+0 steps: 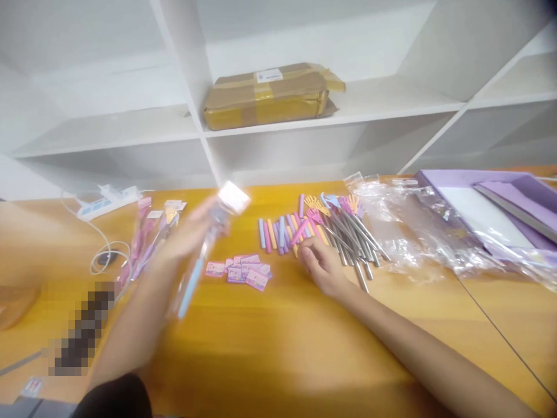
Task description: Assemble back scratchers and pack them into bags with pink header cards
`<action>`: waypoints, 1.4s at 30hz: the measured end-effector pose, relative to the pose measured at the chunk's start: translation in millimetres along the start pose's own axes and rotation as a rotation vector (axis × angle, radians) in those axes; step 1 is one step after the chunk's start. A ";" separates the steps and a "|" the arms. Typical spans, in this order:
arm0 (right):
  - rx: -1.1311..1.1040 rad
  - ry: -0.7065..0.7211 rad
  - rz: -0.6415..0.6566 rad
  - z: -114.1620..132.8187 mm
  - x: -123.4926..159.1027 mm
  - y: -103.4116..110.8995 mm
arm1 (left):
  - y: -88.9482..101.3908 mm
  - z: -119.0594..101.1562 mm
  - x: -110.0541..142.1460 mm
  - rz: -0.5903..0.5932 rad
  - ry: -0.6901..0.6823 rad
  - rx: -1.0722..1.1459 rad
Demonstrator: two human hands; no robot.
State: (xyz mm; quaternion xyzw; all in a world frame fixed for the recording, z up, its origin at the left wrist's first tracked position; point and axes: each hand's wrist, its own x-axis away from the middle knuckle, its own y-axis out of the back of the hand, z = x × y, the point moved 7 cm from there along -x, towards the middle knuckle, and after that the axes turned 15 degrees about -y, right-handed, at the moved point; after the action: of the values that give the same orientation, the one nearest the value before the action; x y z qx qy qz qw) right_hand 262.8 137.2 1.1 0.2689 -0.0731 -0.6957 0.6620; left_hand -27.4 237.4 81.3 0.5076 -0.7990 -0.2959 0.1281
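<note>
My left hand (191, 232) is blurred by motion and grips a clear packet (204, 249) with a blue-handled stick inside and a pink card at its top. It hovers over the yellow table (278, 348), just right of several finished packets (152, 235). My right hand (319, 264) rests on the table with its fingers curled at the near edge of a pile of pastel handles (282, 232) and metal rods with small hand-shaped tips (348, 232). Small pink cards (243, 270) lie between my hands.
Crumpled clear plastic bags (413, 232) lie right of the rods, beside a purple box (500, 209). A white power strip (108, 200) with cable sits at the back left. White shelving behind holds a taped brown parcel (270, 93). A pixelated patch covers something at the lower left.
</note>
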 end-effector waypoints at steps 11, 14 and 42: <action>-0.547 -0.387 0.547 -2.2 60.5 -18.1 | -214.5 -4.0 88.9 0.532 0.161 0.934; -0.463 -0.216 0.446 3.2 47.8 -6.5 | -217.3 -6.5 86.2 0.535 0.186 1.149; 0.089 -0.010 0.155 8.4 66.7 -17.6 | -199.4 0.1 84.6 0.245 -0.145 0.414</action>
State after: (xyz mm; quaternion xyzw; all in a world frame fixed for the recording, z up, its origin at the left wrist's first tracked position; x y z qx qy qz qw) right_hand 244.8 73.0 -18.3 0.2879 -0.1278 -0.6398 0.7010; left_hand 81.0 100.7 -47.1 0.3999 -0.9052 -0.1436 -0.0014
